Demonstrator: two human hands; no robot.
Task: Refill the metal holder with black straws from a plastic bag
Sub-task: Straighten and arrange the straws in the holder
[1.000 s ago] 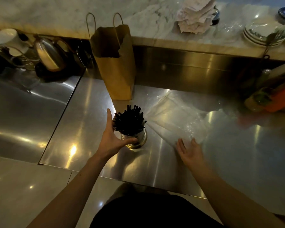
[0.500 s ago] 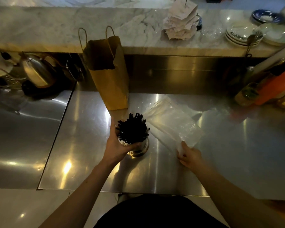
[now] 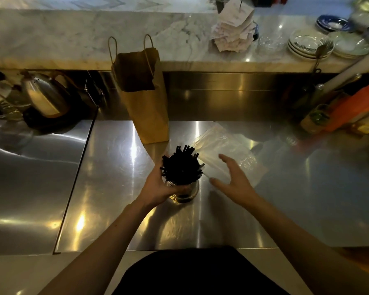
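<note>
round shiny metal holder (image 3: 184,191) stands on the stainless steel counter (image 3: 115,177) at frame centre, packed with a bunch of thin black straws (image 3: 182,165) sticking up. left hand (image 3: 158,186) wraps the holder from its 9 o'clock side, fingers curled around the wall, thumb across the front. right hand (image 3: 232,177) at the holder's 3 o'clock, fingers spread wide, holding nothing, hovering over the near edge of the clear crumpled plastic bag (image 3: 228,154); contact with the bag cannot be told. bag lies flat at the holder's 2 o'clock. tall brown paper bag with handles (image 3: 143,99) stands at 12 o'clock.
</note>
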